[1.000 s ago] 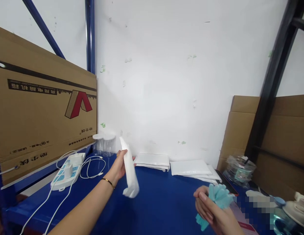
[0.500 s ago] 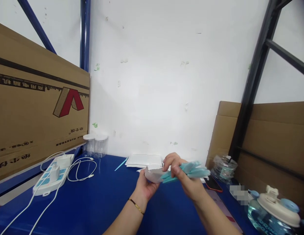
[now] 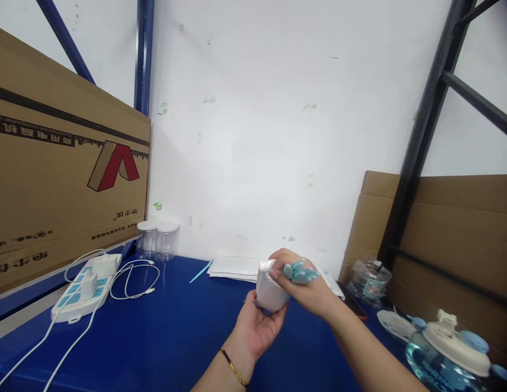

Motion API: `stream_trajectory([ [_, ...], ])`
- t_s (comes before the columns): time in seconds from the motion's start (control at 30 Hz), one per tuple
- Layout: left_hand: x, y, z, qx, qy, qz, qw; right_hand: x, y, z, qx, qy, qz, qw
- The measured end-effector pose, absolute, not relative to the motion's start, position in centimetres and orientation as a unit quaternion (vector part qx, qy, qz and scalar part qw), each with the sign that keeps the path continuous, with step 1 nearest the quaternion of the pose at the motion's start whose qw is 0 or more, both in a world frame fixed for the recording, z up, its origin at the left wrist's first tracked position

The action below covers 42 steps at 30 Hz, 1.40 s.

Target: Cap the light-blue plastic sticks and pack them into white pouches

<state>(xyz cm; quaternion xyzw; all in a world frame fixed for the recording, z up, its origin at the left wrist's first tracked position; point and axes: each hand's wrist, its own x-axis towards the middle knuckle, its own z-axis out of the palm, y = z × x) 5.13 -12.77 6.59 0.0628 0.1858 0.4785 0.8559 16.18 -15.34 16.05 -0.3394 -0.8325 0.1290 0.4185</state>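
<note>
My left hand [image 3: 261,328] cups a smooth white pouch-like thing [image 3: 270,293] from below, its fingers partly hidden behind it. My right hand [image 3: 305,295] is closed around a bundle of slim teal sticks [image 3: 300,271], whose ends point towards me out of the grip. Its thumb and fingers also touch the upper right edge of the white thing. What the sticks are, I cannot make out. One single teal stick [image 3: 200,272] lies on the blue table [image 3: 188,332], left of a stack of white sheets [image 3: 232,265] behind my hands.
At the left are a power strip [image 3: 75,305] with white cables, two clear jars [image 3: 166,243] and a large cardboard box [image 3: 65,179]. A dark phone [image 3: 353,302], a plastic-wrapped tub [image 3: 370,280], a white dish [image 3: 396,325] and a water bottle [image 3: 445,348] stand along the right.
The white thing now stands more upright in my left hand. My right hand has turned, so the teal sticks point towards me instead of lying sideways. Both hands have come closer together.
</note>
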Motion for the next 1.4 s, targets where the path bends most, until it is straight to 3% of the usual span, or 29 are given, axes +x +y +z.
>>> stream_trajectory([
  [0.13, 4.3, -14.5, 5.1, 0.078, 0.270, 0.442, 0.852, 17.9, -13.3, 16.4, -0.407, -0.758, 0.140, 0.490],
  [0.2, 3.9, -14.7, 3.5, 0.206, 0.376, 0.527, 0.734, 18.8, -12.3, 16.6, -0.439, -0.709, 0.167, 0.526],
  [0.27, 3.6, -14.4, 2.0, 0.390, 0.441, 0.617, 0.522, 19.3, -11.6, 16.7, -0.455, -0.665, 0.194, 0.559],
  [0.37, 3.8, -13.3, 0.2, 0.568, 0.462, 0.625, 0.271, 19.1, -11.1, 16.7, -0.458, -0.632, 0.225, 0.583],
  [0.5, 4.8, -12.1, -0.5, 0.613, 0.462, 0.608, 0.202, 17.7, -11.0, 16.4, -0.457, -0.617, 0.288, 0.572],
  [0.73, 6.1, -12.2, -0.1, 0.596, 0.547, 0.547, 0.216, 16.1, -11.7, 16.7, -0.458, -0.631, 0.335, 0.529],
  [1.13, 6.1, -12.2, -0.9, 0.593, 0.477, 0.576, 0.298, 16.6, -12.7, 17.4, -0.446, -0.694, 0.296, 0.481],
  [1.27, 4.3, -12.5, -0.8, 0.607, 0.360, 0.541, 0.458, 19.5, -13.0, 17.2, -0.345, -0.785, 0.252, 0.449],
  [1.4, 2.0, -12.9, -0.7, 0.587, 0.213, 0.338, 0.705, 21.4, -14.2, 16.4, -0.341, -0.867, 0.128, 0.341],
])
